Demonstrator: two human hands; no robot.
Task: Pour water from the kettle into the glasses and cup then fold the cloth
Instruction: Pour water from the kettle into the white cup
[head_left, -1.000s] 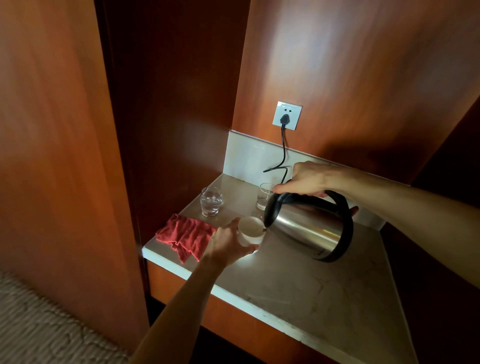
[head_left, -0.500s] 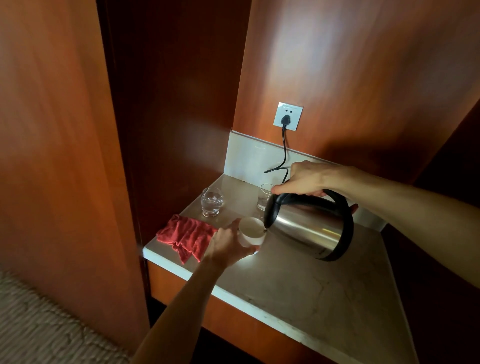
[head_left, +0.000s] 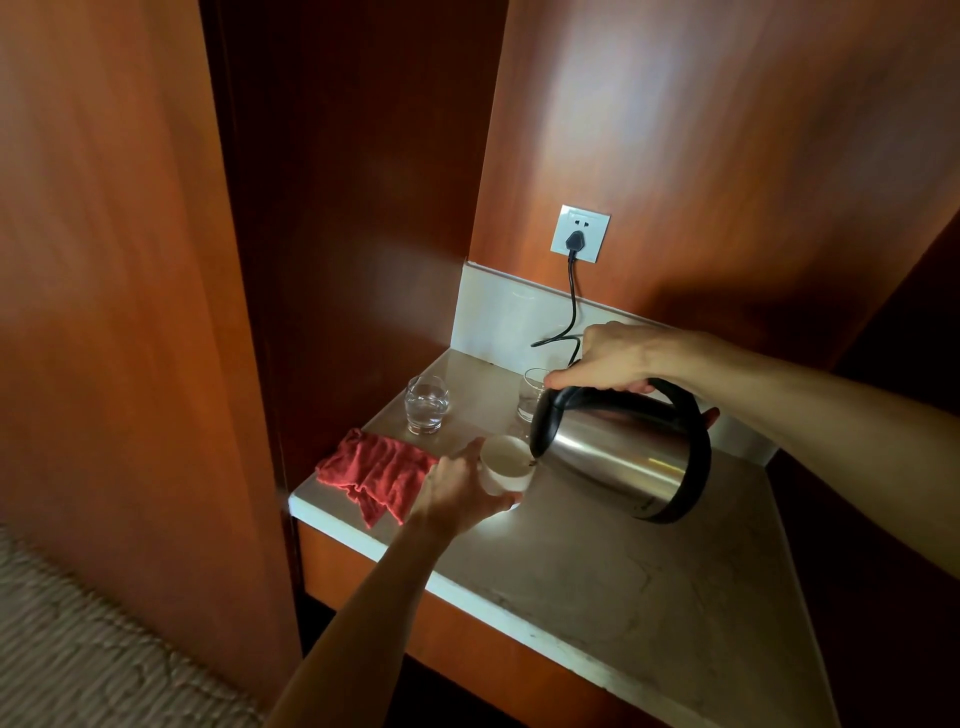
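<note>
My right hand (head_left: 610, 358) grips the black handle of a steel kettle (head_left: 618, 454), tilted left with its spout over a white cup (head_left: 506, 464). My left hand (head_left: 454, 493) holds that cup from the left side on the counter. A clear glass (head_left: 427, 404) with water in it stands at the back left. A second glass (head_left: 531, 395) is partly hidden behind the kettle's lid. A crumpled red cloth (head_left: 376, 470) lies at the counter's front left corner, just left of my left hand.
The marble counter (head_left: 649, 571) sits in a wooden niche with walls on the left, back and right. A black cord (head_left: 571, 296) runs from a wall socket (head_left: 581, 234) down to the counter behind the kettle. Carpet (head_left: 78, 649) lies at lower left.
Almost nothing has moved. The kettle stays tilted over the cup with both hands in the same places.
</note>
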